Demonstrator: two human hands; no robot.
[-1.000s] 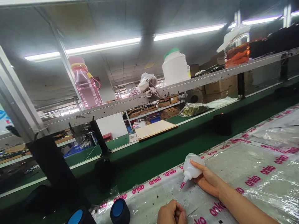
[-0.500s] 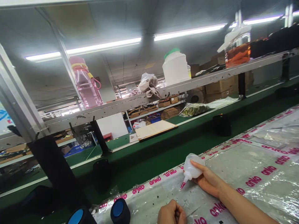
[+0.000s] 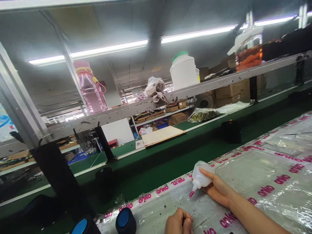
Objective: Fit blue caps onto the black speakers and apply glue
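My right hand [image 3: 218, 189] grips a small white squeeze bottle [image 3: 201, 175], tilted so its pink nozzle tip touches the plastic-covered table [image 3: 263, 172]. My left hand [image 3: 179, 222] sits at the bottom edge with its fingers curled into a fist; whether it pinches something small I cannot tell. The two hands are a short way apart, the bottle's tip pointing toward the spot above the left hand.
Two black cylinders with blue tops [image 3: 125, 221] stand at the table's near left corner. Beyond runs a green conveyor belt [image 3: 170, 159] carrying black cylinders [image 3: 231, 131] and a wooden board [image 3: 162, 135]. A metal shelf [image 3: 146, 105] overhead holds a pink bottle [image 3: 91, 87], a white jug [image 3: 184, 70] and a jar [image 3: 248, 48].
The view has shifted slightly; both hands and the bottle keep nearly the same pose. A black cylinder on the belt has drifted a little to the left.
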